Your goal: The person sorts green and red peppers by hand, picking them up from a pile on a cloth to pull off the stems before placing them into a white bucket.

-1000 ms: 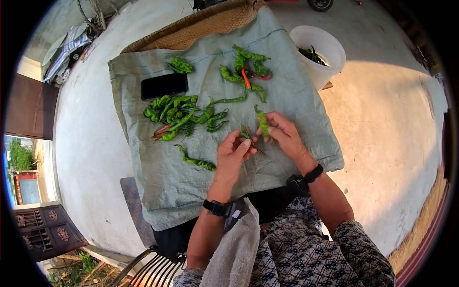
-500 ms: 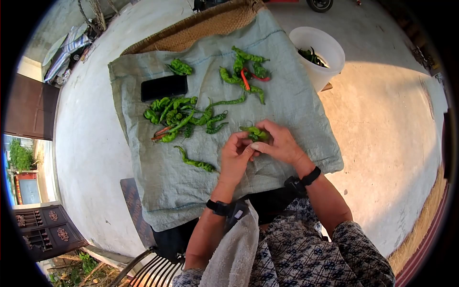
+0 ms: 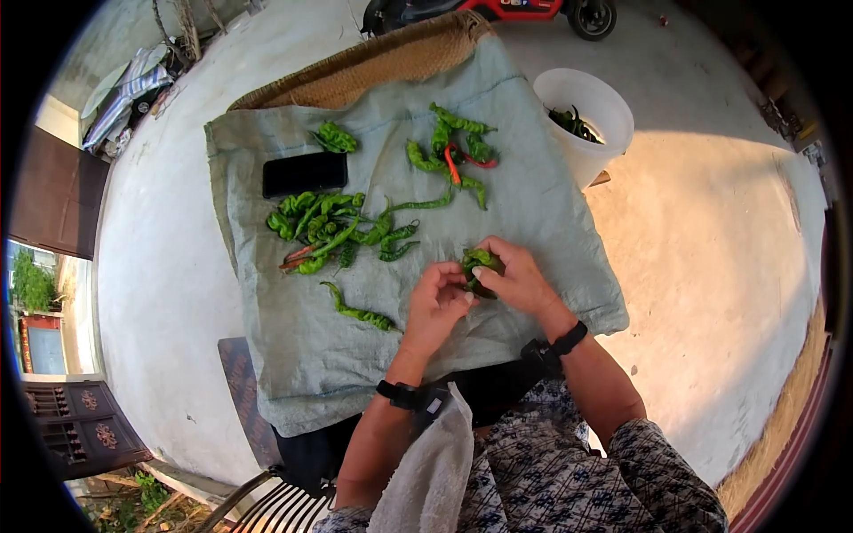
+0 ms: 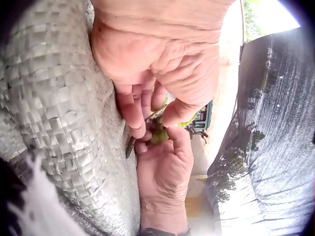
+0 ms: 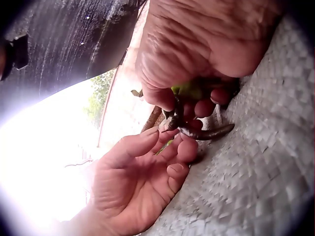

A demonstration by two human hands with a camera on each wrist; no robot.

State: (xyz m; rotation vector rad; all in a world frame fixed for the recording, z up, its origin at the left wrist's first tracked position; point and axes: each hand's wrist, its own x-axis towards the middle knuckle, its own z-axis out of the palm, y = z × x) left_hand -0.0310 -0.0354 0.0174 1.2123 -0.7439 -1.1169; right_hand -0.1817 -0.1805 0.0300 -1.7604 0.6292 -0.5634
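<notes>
Over the grey-green woven sheet, my right hand [image 3: 520,280] has its fingers curled round green peppers [image 3: 481,262]. Close beside it, my left hand [image 3: 433,306] pinches at the lower end of the same bunch, fingertips nearly meeting the right hand's. The right wrist view shows a dark, curved pepper [image 5: 209,132] poking out below the right fingers, with the left hand [image 5: 142,182] at its other end. In the left wrist view the fingers of both hands hide most of the bunch. A single green pepper [image 3: 357,313] lies left of the hands.
A heap of green and red peppers [image 3: 333,226] lies left, below a black phone [image 3: 305,174]. More peppers [image 3: 440,151] lie at the upper right of the sheet [image 3: 533,204]. Beyond its right edge stands a white bucket [image 3: 607,164] with dark peppers inside. A red scooter [image 3: 524,9] stands behind.
Both hands came together, and the light green pepper that stood upright in the right hand is now gathered among its fingers. The head view has shifted slightly, showing more of the scooter.
</notes>
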